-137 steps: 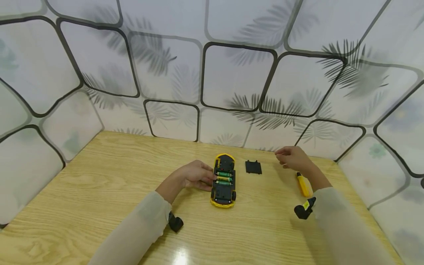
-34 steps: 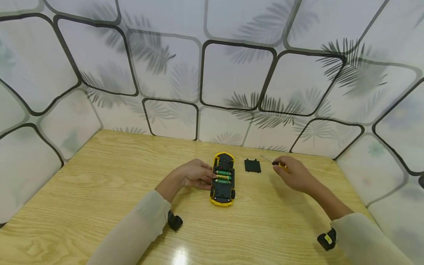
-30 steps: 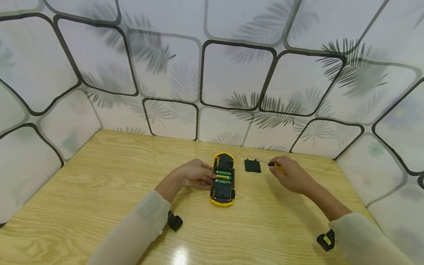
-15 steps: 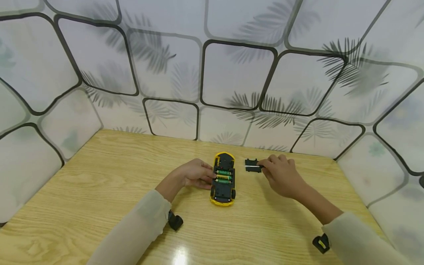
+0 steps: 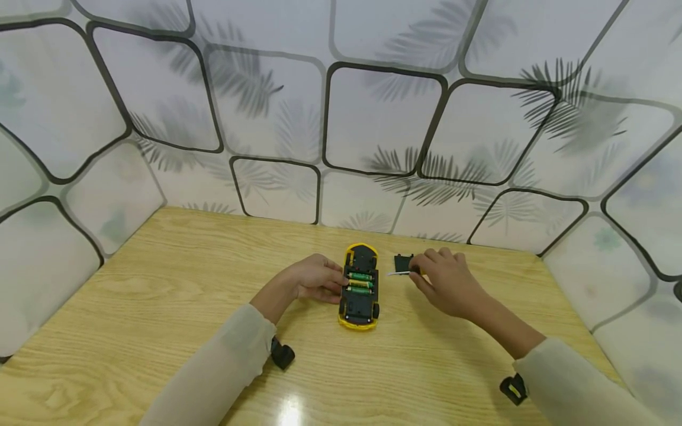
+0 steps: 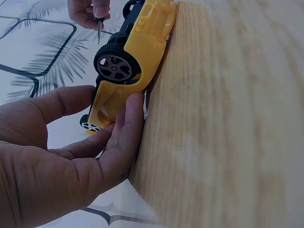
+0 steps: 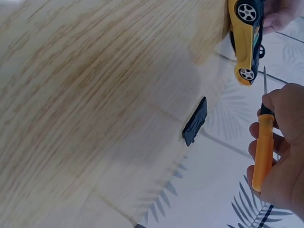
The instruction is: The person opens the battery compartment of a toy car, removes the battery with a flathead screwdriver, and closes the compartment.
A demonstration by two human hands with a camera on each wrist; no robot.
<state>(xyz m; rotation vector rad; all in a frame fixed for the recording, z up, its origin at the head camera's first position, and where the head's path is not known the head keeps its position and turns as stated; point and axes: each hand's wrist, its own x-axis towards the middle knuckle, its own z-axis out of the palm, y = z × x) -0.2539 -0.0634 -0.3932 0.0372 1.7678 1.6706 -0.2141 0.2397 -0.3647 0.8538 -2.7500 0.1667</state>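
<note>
Okay, right grip [image 5: 444, 284] is curled round a screwdriver [image 7: 262, 154], with the upturned toy car [image 5: 360, 305] left of it, long axis crosswise to the shaft [image 5: 398, 273]. Left grip [image 5: 318, 280] is nearer, pinching the car's side.

Table [image 5: 394, 367]: pale wood grain, lower half of frame; glare spot [image 5: 290, 409], lower centre. Wall covering [image 5: 380, 124]: white, dark rounded outlines [image 5: 446, 84], grey fronds [image 5: 453, 177], upper half.
</note>
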